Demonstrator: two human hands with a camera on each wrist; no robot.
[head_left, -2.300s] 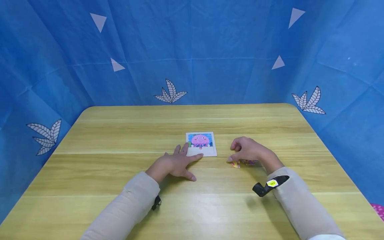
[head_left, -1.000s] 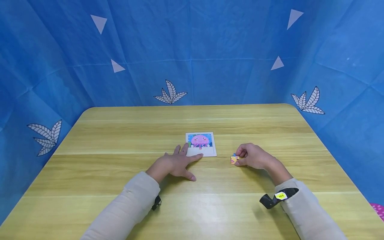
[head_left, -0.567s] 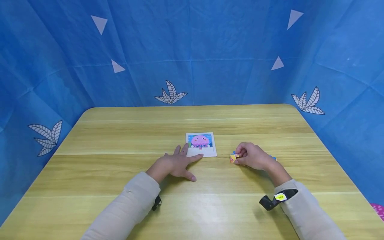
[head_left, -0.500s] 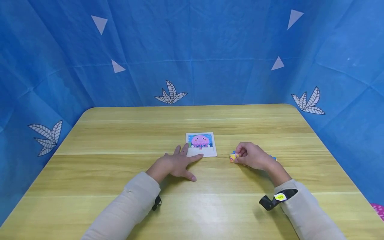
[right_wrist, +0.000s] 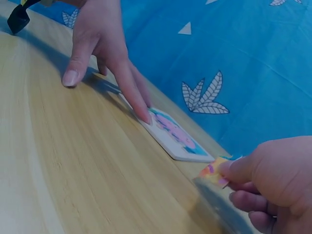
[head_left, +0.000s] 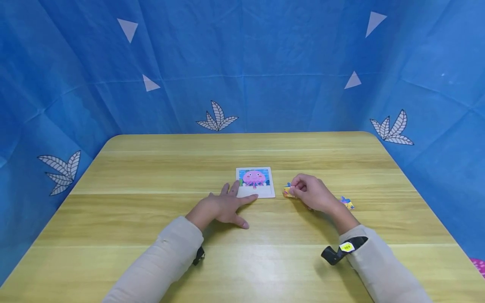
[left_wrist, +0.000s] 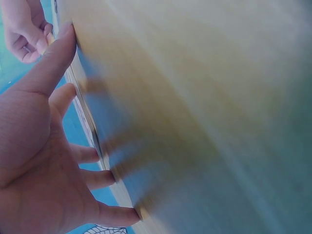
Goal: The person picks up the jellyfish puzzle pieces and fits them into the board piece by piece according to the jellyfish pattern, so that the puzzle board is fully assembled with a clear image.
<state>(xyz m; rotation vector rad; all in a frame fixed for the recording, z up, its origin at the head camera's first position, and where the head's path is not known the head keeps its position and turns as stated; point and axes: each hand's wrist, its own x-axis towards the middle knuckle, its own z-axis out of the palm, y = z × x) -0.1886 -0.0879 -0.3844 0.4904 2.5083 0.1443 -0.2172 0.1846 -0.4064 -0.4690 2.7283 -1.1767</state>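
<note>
A white-framed puzzle board [head_left: 267, 192] lies mid-table; pieces showing a pink jellyfish on blue fill its upper part, while its lower strip is bare white. My left hand [head_left: 226, 207] is spread with straight fingers, its fingertips resting at the board's left and front edge. Between thumb and index finger, my right hand [head_left: 312, 193] pinches a yellow puzzle piece [head_left: 288, 191] with pink and blue marks, just right of the board. The right wrist view shows this piece [right_wrist: 213, 170] held tilted over the table, close to the board's corner.
Another yellow and blue puzzle piece [head_left: 346, 203] lies on the wooden table [head_left: 242, 269] to the right, beyond my right wrist. A blue cloth [head_left: 242, 50] with white leaves and triangles hangs behind and beside the table.
My right hand takes up a puzzle piece, turns it a little, and has carried it left and away from me toward the board. A loose piece is uncovered behind it. The left hand stays put.
</note>
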